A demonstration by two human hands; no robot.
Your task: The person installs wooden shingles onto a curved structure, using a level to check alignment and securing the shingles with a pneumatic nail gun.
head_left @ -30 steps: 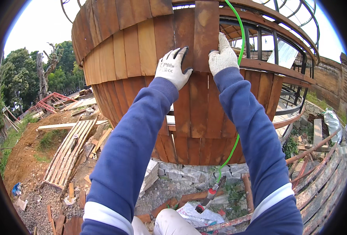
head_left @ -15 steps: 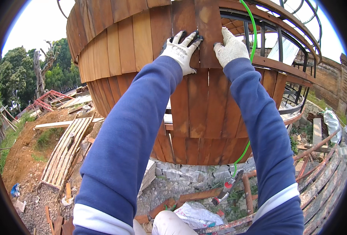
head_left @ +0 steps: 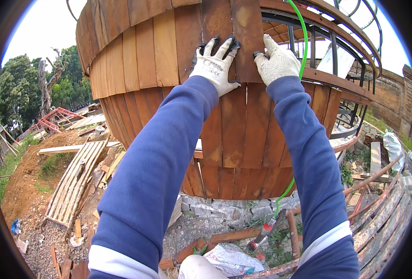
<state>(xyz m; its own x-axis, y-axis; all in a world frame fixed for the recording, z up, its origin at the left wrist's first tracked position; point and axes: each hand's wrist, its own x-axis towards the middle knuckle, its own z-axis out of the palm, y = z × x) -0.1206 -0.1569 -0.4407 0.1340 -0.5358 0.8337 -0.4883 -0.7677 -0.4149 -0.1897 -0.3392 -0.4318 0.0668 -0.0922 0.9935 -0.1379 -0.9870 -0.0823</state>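
Overlapping brown wooden shingles (head_left: 234, 125) cover a large rounded structure in front of me. My left hand (head_left: 215, 65), in a white glove with dark fingertips, lies with spread fingers on the upper shingles. Beside it, the rightmost wooden shingle (head_left: 246, 42) of that row ends at an open metal frame. My right hand (head_left: 275, 60), gloved too, is curled at this shingle's right edge; some of its fingers are hidden. A bright green hose (head_left: 303, 37) passes just right of that hand. It reappears below, leading down to a red and grey tool (head_left: 263, 232).
Black railing bars (head_left: 333, 53) and curved wooden rails stand at the right. Lower right is a platform of weathered poles (head_left: 387, 237). Below lie a white sack (head_left: 234, 258) and rubble. A slatted wooden rack (head_left: 76, 179) rests on the dirt slope at left.
My view has shifted slightly, so the lower shingles and ground sit a little differently. Both hands keep nearly the same places on the shingles; the right hand sits slightly lower.
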